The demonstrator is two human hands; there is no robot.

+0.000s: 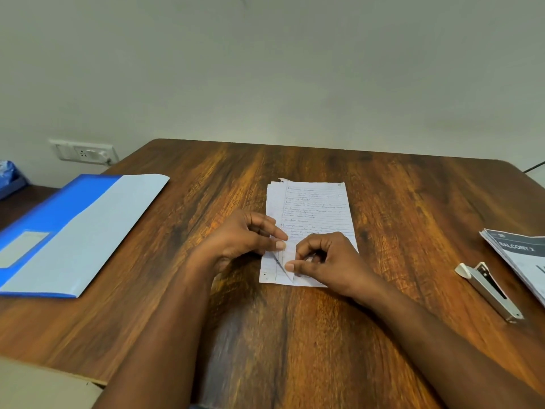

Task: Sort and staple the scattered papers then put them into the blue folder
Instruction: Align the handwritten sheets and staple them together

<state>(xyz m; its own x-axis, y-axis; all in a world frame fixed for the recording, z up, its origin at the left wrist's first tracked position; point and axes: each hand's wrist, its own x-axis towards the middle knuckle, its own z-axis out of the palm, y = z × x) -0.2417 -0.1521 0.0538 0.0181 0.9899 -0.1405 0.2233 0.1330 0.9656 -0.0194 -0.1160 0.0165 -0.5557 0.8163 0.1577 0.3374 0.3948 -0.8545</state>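
Centrally on the wooden table (pixel 324 335), handwritten lined papers (pixel 315 208) are pinched at their near left corner by the left hand (pixel 241 240) and right hand (pixel 327 261), a fold being lifted. Left of the papers, well apart, the blue folder (pixel 70 231) lies open; whether anything is inside cannot be told. Right of the papers lie a stapler (pixel 491 292) and a printed stack (pixel 525 255).

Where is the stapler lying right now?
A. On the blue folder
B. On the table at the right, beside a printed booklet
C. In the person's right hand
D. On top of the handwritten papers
B: the stapler lies on the table at the right, next to the printed booklet, with neither hand on it.
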